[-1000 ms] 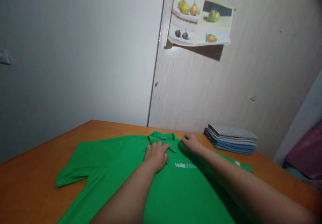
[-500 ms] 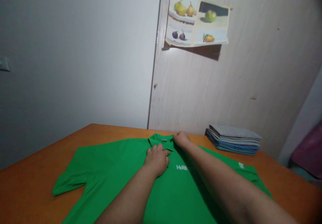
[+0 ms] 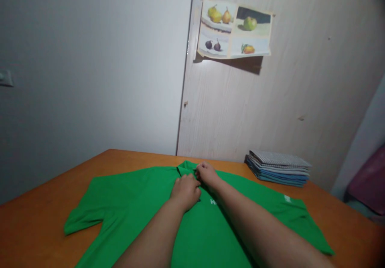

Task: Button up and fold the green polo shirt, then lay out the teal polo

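Green shirt [image 3: 144,204] laid flat and face up on the desk [image 3: 36,228], sleeves spread to either side. Its long axis runs from the collar [image 3: 184,167] at the far end back toward the person, so that the body of the garment lies on the near side of both hands. The left hand [image 3: 185,191] is rested knuckles up just below the collar. The right hand [image 3: 207,175] is set against the collar's right edge, slightly farther off, the two hands almost touching. The fingers of both are curled onto the cloth; whether a fold is pinched cannot be told, as it is hidden by the backs of the hands. A stack of folded cloths [image 3: 278,167] is seen well apart at the far right.
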Demonstrator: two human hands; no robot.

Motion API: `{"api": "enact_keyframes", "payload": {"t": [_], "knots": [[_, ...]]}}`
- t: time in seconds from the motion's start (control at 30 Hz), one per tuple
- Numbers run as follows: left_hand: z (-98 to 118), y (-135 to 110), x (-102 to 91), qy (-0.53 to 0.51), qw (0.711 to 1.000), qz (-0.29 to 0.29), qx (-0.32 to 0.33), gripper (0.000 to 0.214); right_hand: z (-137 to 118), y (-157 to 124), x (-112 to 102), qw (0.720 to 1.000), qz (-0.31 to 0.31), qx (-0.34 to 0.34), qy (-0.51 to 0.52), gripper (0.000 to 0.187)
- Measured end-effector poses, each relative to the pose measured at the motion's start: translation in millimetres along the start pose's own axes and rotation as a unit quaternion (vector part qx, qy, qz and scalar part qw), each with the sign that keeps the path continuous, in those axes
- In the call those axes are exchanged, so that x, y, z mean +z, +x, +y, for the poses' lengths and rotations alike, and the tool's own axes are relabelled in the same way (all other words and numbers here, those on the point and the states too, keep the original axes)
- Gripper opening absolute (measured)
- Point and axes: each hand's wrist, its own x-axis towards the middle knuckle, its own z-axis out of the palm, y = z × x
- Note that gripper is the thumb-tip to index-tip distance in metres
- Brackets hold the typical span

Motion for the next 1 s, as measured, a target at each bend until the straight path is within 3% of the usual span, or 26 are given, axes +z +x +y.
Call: {"api": "enact_keyframes", "payload": {"t": [0.13, 0.2, 0.27, 0.3, 0.37, 0.5, 0.57, 0.67, 0.77, 0.87, 1.0], "knots": [[-14.7, 5.0, 1.2, -0.141, 0.986, 0.050, -0.070, 0.026, 11.7, -7.6, 1.4, 0.998, -0.006, -0.003, 0.059, 0.014], [-26.4, 9.7, 3.1, -0.251, 0.944, 0.131, -0.170, 0.024, 14.9, -7.2, 0.0, 0.997, -0.012, -0.006, 0.076, 0.015], [-37.7, 14.6, 5.1, -0.337, 0.883, 0.199, -0.261, 0.023, 16.5, -5.8, -0.6, 0.996, -0.017, -0.010, 0.086, 0.015], [-42.0, 16.7, 5.8, -0.363, 0.859, 0.214, -0.290, 0.024, 16.9, -5.1, -0.6, 0.996, -0.019, -0.011, 0.088, 0.015], [-46.4, 19.9, 6.5, -0.393, 0.840, 0.210, -0.309, 0.028, 17.2, -4.7, -0.3, 0.996, -0.025, -0.017, 0.087, 0.015], [-40.9, 22.1, 3.6, -0.446, 0.838, 0.158, -0.274, 0.036, 15.7, -7.2, -0.1, 0.996, -0.041, -0.029, 0.068, 0.019], [-37.3, 21.7, 0.7, -0.470, 0.834, 0.137, -0.255, 0.030, 14.0, -8.7, 0.0, 0.997, -0.048, -0.034, 0.054, 0.021], [-37.3, 19.8, -3.0, -0.490, 0.827, 0.127, -0.244, 0.016, 11.6, -10.0, 0.4, 0.997, -0.052, -0.040, 0.029, 0.022], [-41.6, 17.8, -3.5, -0.488, 0.827, 0.127, -0.249, 0.025, 11.2, -11.4, 0.9, 0.996, -0.072, -0.048, -0.014, 0.028], [-44.7, 17.7, -1.0, -0.469, 0.836, 0.128, -0.252, 0.024, 11.6, -14.4, 0.7, 0.989, -0.103, -0.078, -0.071, 0.032], [-47.2, 18.5, 1.4, -0.414, 0.864, 0.143, -0.250, 0.014, 9.1, -20.6, 0.3, 0.973, -0.100, -0.140, -0.153, 0.040]]}}
